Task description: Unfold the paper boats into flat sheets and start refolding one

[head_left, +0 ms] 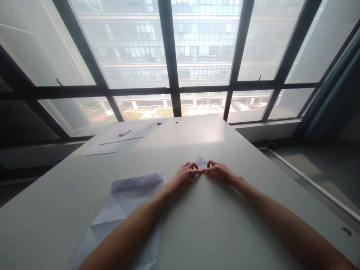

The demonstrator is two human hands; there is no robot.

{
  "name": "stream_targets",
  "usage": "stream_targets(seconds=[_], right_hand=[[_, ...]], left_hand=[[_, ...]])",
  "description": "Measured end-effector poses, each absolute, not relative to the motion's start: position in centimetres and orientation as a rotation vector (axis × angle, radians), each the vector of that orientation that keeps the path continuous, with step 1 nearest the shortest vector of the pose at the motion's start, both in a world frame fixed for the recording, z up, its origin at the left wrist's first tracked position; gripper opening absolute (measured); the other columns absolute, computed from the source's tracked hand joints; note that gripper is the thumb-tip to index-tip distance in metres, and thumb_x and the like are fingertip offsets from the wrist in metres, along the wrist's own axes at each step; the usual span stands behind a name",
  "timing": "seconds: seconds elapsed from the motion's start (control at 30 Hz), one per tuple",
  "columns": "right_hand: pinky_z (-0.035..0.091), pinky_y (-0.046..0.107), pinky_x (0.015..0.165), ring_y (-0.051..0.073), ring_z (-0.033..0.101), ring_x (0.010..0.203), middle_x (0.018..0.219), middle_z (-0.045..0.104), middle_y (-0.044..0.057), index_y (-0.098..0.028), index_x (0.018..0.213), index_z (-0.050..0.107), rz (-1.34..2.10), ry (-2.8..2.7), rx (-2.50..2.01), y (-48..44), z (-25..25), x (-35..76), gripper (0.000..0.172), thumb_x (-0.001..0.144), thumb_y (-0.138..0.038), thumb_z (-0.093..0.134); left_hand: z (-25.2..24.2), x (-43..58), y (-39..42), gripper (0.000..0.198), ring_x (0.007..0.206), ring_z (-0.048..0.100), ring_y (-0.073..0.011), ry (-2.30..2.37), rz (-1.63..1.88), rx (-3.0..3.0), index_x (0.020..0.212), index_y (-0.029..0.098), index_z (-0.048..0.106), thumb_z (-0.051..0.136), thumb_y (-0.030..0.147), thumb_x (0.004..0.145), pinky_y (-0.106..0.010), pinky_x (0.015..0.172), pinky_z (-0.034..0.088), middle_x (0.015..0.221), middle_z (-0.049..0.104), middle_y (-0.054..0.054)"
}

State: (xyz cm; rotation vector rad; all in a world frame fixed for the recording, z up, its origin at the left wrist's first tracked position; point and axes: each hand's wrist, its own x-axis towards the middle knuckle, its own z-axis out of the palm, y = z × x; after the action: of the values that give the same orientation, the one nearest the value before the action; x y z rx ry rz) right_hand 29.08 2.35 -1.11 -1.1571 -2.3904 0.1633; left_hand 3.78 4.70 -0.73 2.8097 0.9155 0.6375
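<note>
A small piece of folded white paper (201, 162) lies on the table between my hands, its pointed top facing away from me. My left hand (185, 174) grips its left side, fingers closed together at the near edge. On the opposite side, my right hand (219, 172) pinches the right part of the same paper. The index fingertips of both hands almost meet along the near edge. Beneath my left forearm spreads a large creased white sheet (112, 210), partly hidden by the arm.
The white table (242, 225) reaches to a wall of windows. At its far left lie several flat paper sheets (98, 148) with a white pen-like object (125, 132) on top. Two round holes (159, 123) are near the far edge. A dark curtain (326, 93) hangs at right.
</note>
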Motion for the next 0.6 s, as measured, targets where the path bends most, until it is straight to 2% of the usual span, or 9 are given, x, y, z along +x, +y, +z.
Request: stream_targets(seconds=[0.13,0.23,0.4,0.6], right_hand=[[0.046,0.027,0.070,0.013,0.059,0.068,0.108,0.068,0.003,-0.034,0.107,0.076,0.169,-2.375,-1.161,2.2,-1.1,28.9,0.021,0.095,-0.031,0.059],[0.046,0.026,0.069,0.014,0.059,0.070,0.104,0.069,0.003,-0.031,0.107,0.076,0.224,-2.307,-1.187,2.4,-1.4,28.9,0.023,0.097,-0.033,0.056],[0.047,0.028,0.070,0.017,0.062,0.074,0.091,0.068,0.005,-0.022,0.116,0.073,0.357,-2.125,-1.179,3.1,-1.9,28.8,0.032,0.096,-0.022,0.049],[0.045,0.026,0.068,0.014,0.061,0.070,0.094,0.066,0.003,-0.026,0.108,0.073,0.334,-2.155,-1.253,2.9,-2.1,28.4,0.022,0.091,-0.026,0.060]], left_hand=[[-0.5,3.9,4.5,0.047,0.107,0.056,-0.0227,0.935,0.628,2.808,0.129,0.042,0.066,0.056,0.013,0.094,-0.037,0.099,0.048,0.115,0.064,-0.004],[-0.7,3.9,4.5,0.040,0.106,0.056,-0.0229,0.942,0.654,2.795,0.127,0.039,0.068,0.055,0.017,0.096,-0.036,0.097,0.049,0.114,0.065,-0.005],[-1.1,4.0,4.9,0.033,0.104,0.057,-0.0231,0.958,0.747,2.737,0.130,0.028,0.066,0.046,0.027,0.104,-0.036,0.096,0.048,0.114,0.068,-0.007],[-0.7,3.9,4.5,0.027,0.103,0.056,-0.0238,0.951,0.623,2.825,0.121,0.037,0.071,0.053,0.036,0.101,-0.038,0.094,0.048,0.113,0.064,-0.005]])
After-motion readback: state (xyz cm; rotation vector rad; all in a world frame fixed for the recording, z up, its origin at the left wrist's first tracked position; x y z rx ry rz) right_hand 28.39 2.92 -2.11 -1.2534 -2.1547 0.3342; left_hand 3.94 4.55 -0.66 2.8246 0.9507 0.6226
